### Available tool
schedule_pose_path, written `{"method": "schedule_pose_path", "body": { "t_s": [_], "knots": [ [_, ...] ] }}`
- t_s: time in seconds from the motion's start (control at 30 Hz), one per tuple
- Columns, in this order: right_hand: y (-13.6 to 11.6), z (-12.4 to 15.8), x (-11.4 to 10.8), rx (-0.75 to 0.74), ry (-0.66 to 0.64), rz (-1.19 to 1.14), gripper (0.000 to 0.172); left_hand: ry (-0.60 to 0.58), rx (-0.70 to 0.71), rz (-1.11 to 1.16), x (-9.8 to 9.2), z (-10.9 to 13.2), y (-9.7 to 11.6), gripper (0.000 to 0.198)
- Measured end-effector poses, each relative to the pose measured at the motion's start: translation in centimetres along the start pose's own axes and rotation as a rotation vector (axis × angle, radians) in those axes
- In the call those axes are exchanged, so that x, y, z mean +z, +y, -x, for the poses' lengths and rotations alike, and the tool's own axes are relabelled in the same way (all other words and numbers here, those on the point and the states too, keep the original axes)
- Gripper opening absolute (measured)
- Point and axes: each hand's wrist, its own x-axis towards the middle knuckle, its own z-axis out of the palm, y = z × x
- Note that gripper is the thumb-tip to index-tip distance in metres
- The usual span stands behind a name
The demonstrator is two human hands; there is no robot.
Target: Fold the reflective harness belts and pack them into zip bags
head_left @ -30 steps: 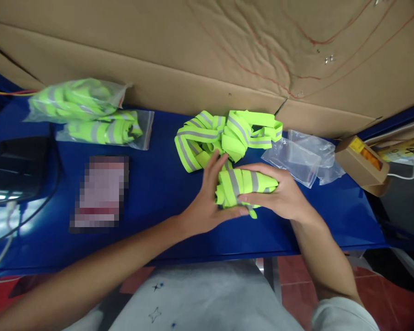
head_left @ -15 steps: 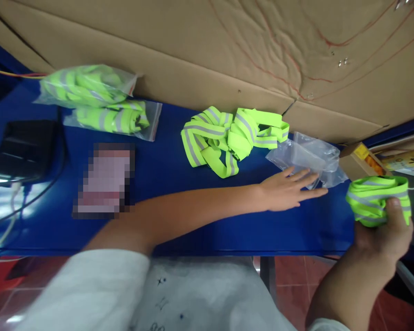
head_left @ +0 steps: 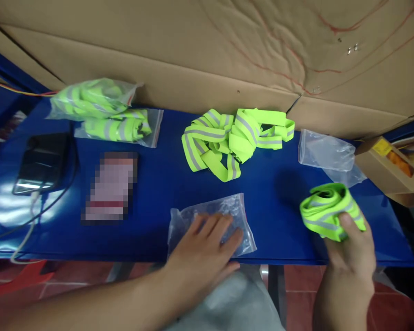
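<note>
My right hand grips a rolled neon-yellow reflective strap with grey stripes, held above the right part of the blue table. On a clear plastic zip bag near the table's front edge, my left hand lies with its fingers spread. More clear bags rest at the back right. Between the hands and the back panel, a loose heap of the same reflective strap is spread out.
Bagged reflective straps lie at the back left. A phone-like object, its screen pixelated, and a black device with cables are on the left. An open cardboard box stands at the right. Cardboard panelling rises behind.
My left hand has moved from the bags at the back right to the front middle, bringing a clear bag there. My right hand has shifted left with the rolled strap.
</note>
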Motion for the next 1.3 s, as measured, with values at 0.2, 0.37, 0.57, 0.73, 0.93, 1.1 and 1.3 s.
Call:
{"method": "schedule_pose_path", "body": {
  "t_s": [0.2,0.37,0.57,0.73,0.93,1.1,1.3],
  "knots": [
    [-2.4,1.6,6.1,0.126,-0.506,0.083,0.054,0.084,-0.194,-0.173,1.4,-0.4,-0.8,0.12],
    [-3.5,0.8,10.7,0.151,-0.8,0.222,0.049,0.176,-0.212,-0.164,0.4,-0.1,-1.9,0.097],
    [-3.4,2.1,12.3,0.044,-0.948,0.352,0.043,0.368,-0.223,-0.199,-0.2,-0.1,-2.2,0.077],
    [-3.8,2.8,11.4,-0.064,-1.135,0.499,0.042,0.318,-0.245,-0.21,0.8,-0.8,-2.1,0.074],
    [-4.5,2.6,10.7,-0.283,-1.228,0.591,0.039,0.17,-0.263,-0.101,0.9,-1.3,-1.8,0.108],
    [-3.9,2.9,10.6,-0.262,-1.192,0.537,0.042,0.131,-0.296,-0.025,0.6,-1.9,-1.6,0.123],
    [-3.9,2.7,10.6,-0.132,-1.191,0.514,0.04,0.054,-0.298,0.157,-1.0,-2.6,-2.2,0.114]
  ]
}}
